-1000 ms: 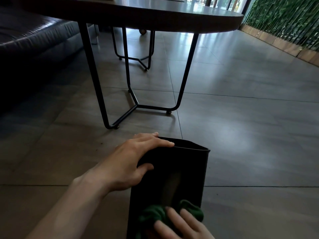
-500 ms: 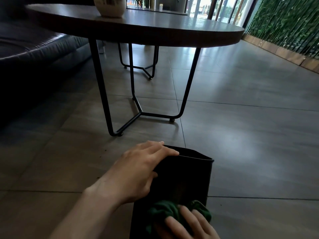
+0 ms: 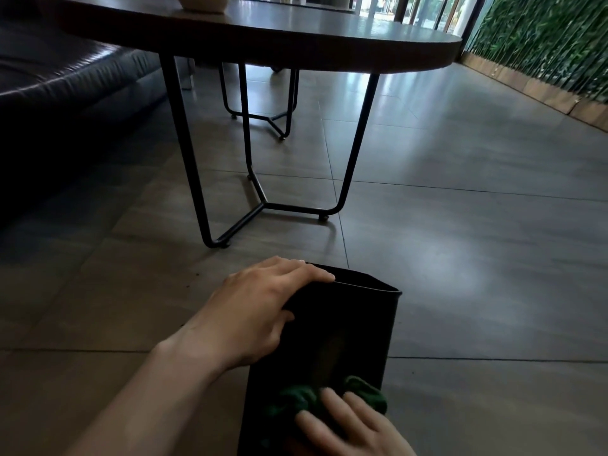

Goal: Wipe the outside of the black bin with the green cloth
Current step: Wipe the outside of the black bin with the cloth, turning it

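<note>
The black bin (image 3: 355,327) lies tipped on the tiled floor, its open mouth pointing away from me. My left hand (image 3: 253,311) grips the bin's near-left rim corner, fingers curled over the edge. A bunched green cloth (image 3: 296,401) rests on the bin's upper side near the bottom of the view. My right hand (image 3: 348,429) presses flat on the cloth, fingers spread; the cloth shows past the fingertips. The bin's base is cut off by the frame's bottom edge.
A round dark table (image 3: 296,44) on thin black metal legs (image 3: 187,153) stands just beyond the bin, a pale pot (image 3: 204,1) on it. A dark sofa (image 3: 65,80) fills the left. A green plant wall (image 3: 543,44) runs along the right.
The view has tilted and shifted a little, so the table sits differently in frame. My right hand and the cloth moved slightly up the bin's side; my left hand keeps its grip on the rim.
</note>
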Available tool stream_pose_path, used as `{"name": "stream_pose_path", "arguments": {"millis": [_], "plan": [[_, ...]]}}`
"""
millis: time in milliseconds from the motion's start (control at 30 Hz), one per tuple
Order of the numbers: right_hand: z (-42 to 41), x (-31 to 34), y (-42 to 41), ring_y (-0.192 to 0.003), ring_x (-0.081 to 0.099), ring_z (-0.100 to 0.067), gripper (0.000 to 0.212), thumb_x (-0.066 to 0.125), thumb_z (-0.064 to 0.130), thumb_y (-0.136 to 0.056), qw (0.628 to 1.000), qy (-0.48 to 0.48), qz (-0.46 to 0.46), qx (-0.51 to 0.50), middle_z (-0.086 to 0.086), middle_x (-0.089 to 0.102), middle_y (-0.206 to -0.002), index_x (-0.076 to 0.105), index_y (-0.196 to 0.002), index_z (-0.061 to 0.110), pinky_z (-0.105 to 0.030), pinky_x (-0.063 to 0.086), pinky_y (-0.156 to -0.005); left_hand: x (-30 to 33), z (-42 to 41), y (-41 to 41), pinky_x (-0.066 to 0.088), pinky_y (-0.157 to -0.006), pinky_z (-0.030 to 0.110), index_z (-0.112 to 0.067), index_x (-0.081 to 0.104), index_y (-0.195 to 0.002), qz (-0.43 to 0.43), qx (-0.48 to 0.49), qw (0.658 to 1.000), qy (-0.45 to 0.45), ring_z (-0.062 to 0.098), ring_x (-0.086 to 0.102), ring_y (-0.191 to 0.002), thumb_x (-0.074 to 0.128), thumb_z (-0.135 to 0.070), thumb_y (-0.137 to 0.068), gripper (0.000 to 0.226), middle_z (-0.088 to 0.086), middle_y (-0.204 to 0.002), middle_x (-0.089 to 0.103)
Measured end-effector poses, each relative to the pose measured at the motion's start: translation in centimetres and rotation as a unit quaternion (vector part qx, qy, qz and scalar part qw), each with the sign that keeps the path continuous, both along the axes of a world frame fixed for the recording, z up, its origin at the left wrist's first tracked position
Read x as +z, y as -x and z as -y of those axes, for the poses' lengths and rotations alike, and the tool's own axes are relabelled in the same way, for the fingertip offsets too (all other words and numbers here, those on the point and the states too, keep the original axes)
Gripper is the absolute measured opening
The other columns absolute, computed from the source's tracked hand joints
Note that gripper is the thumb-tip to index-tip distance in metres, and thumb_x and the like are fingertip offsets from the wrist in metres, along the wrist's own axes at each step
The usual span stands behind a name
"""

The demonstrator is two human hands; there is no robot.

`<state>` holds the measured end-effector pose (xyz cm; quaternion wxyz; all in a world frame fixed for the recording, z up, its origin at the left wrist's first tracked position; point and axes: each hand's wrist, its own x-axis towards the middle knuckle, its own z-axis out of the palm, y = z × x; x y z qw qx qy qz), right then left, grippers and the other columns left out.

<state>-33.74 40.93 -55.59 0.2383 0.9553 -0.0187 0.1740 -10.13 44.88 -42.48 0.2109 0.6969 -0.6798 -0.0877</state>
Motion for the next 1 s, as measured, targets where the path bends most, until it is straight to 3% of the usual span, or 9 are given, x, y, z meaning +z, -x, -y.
{"name": "stream_pose_path", "arguments": {"millis": [200, 300, 433, 600, 667, 767, 900, 933, 1000], "plan": [[3.7, 4.7, -2.4, -0.117, 0.050, -0.040, 0.035, 0.046, 0.024, -0.107, 0.964, -0.133, 0.207, -0.100, -0.008, 0.051, -0.133, 0.055, -0.141, 0.023, -0.047, 0.047, -0.099, 0.4, 0.2, -0.1, 0.050, -0.101, 0.041, -0.049, 0.046, -0.137, -0.010, -0.002, 1.000, -0.002, 0.005, 0.053, -0.131, 0.062, -0.011, -0.082, 0.069, -0.027, -0.136, 0.058], [1.7, 2.6, -1.6, -0.113, 0.053, -0.038, 0.031, 0.050, 0.019, -0.104, 0.982, -0.083, 0.163, -0.046, -0.008, 0.052, -0.131, 0.059, -0.133, 0.023, -0.045, 0.056, -0.091, 0.3, 0.2, -0.1, 0.049, -0.102, 0.040, -0.052, 0.044, -0.137, -0.006, 0.010, 1.000, -0.006, 0.001, 0.050, -0.132, 0.068, -0.014, -0.082, 0.072, -0.030, -0.138, 0.056], [-0.4, 0.4, 1.2, -0.109, 0.053, -0.025, 0.037, 0.032, 0.013, -0.110, 0.999, -0.031, 0.036, 0.020, 0.002, 0.048, -0.130, 0.054, -0.131, 0.033, -0.030, 0.064, -0.080, 0.2, 0.0, 0.0, 0.048, -0.100, 0.035, -0.054, 0.042, -0.136, -0.006, 0.014, 1.000, -0.006, 0.002, 0.051, -0.130, 0.075, -0.015, -0.080, 0.076, -0.031, -0.137, 0.055], [3.4, 4.9, -1.2, -0.111, 0.053, -0.041, 0.037, 0.060, 0.014, -0.099, 0.965, -0.157, 0.196, -0.077, -0.011, 0.054, -0.129, 0.061, -0.135, 0.020, -0.047, 0.057, -0.091, 0.5, 0.1, 0.0, 0.051, -0.099, 0.041, -0.052, 0.046, -0.134, -0.009, 0.013, 1.000, -0.011, 0.007, 0.057, -0.128, 0.070, -0.010, -0.079, 0.073, -0.029, -0.136, 0.058], [4.1, 6.4, -2.2, -0.103, 0.055, -0.041, 0.045, 0.071, 0.008, -0.090, 0.947, -0.194, 0.224, -0.127, -0.015, 0.062, -0.121, 0.065, -0.133, 0.015, -0.046, 0.056, -0.084, 0.5, 0.2, 0.1, 0.052, -0.097, 0.040, -0.051, 0.047, -0.134, -0.011, 0.011, 1.000, -0.008, 0.006, 0.058, -0.125, 0.066, -0.007, -0.079, 0.072, -0.029, -0.133, 0.059], [1.8, 5.4, -1.7, -0.080, 0.060, -0.036, 0.025, 0.070, 0.010, -0.092, 0.965, -0.171, 0.178, -0.092, -0.015, 0.070, -0.103, 0.073, -0.117, 0.013, -0.042, 0.055, -0.065, 0.4, 0.3, 0.1, 0.051, -0.099, 0.039, -0.052, 0.046, -0.134, -0.006, 0.021, 1.000, -0.007, 0.008, 0.057, -0.127, 0.071, -0.010, -0.079, 0.074, -0.029, -0.136, 0.058], [-1.4, 3.8, 1.2, -0.069, 0.056, -0.020, 0.011, 0.061, 0.024, -0.097, 0.972, -0.230, -0.021, -0.046, 0.001, 0.063, -0.092, 0.067, -0.103, 0.030, -0.028, 0.052, -0.050, 0.3, 0.3, 0.2, 0.050, -0.101, 0.039, -0.055, 0.043, -0.134, -0.008, 0.029, 0.999, -0.012, 0.007, 0.056, -0.128, 0.075, -0.012, -0.078, 0.077, -0.031, -0.137, 0.056], [-1.0, 4.7, 1.3, -0.072, 0.058, -0.017, 0.014, 0.058, 0.031, -0.096, 0.961, -0.261, -0.065, -0.061, 0.004, 0.060, -0.095, 0.067, -0.106, 0.035, -0.027, 0.053, -0.053, 0.3, 0.2, 0.2, 0.050, -0.100, 0.039, -0.055, 0.044, -0.134, -0.008, 0.030, 0.999, -0.011, 0.007, 0.056, -0.128, 0.076, -0.012, -0.078, 0.077, -0.031, -0.137, 0.056], [1.0, 7.0, 1.2, -0.093, 0.064, -0.016, 0.034, 0.060, 0.037, -0.087, 0.907, -0.392, -0.130, -0.080, 0.006, 0.059, -0.109, 0.067, -0.120, 0.040, -0.029, 0.057, -0.075, 0.3, 0.2, 0.2, 0.051, -0.099, 0.040, -0.055, 0.044, -0.133, -0.007, 0.032, 0.999, -0.010, 0.006, 0.056, -0.127, 0.076, -0.012, -0.077, 0.077, -0.032, -0.137, 0.056]]}}
